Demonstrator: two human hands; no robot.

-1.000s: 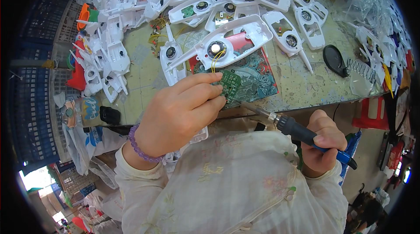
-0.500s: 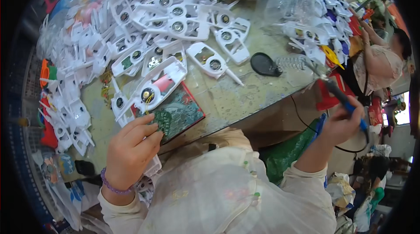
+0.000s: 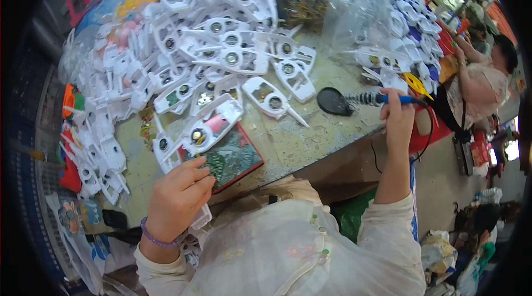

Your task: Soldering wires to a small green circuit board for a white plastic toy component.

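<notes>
My left hand (image 3: 180, 199) is closed, with thumb and fingertips pinching a small green circuit board (image 3: 215, 170) by its edge. The board lies over a red-edged flat pad (image 3: 241, 155) at the table's front. Just beyond it rests an open white plastic shell (image 3: 226, 109) with a pink part and a round speaker (image 3: 198, 136) inside. My right hand (image 3: 397, 119) grips the blue handle of a soldering iron (image 3: 407, 99). The iron's front end sits inside the wire coil (image 3: 361, 99) of a stand with a black oval base (image 3: 333, 101).
White plastic shells (image 3: 227, 35), many with speakers, are heaped across the table's left and back. Clear plastic bags (image 3: 360, 24) lie at the back. More white and purple parts (image 3: 410, 30) stand at the right, near another person (image 3: 482, 85). The iron's black cable (image 3: 428, 135) hangs past the table edge.
My right hand has moved left and away from me, bringing the soldering iron from beyond the table edge into its coil stand. My left hand keeps its pinch on the circuit board.
</notes>
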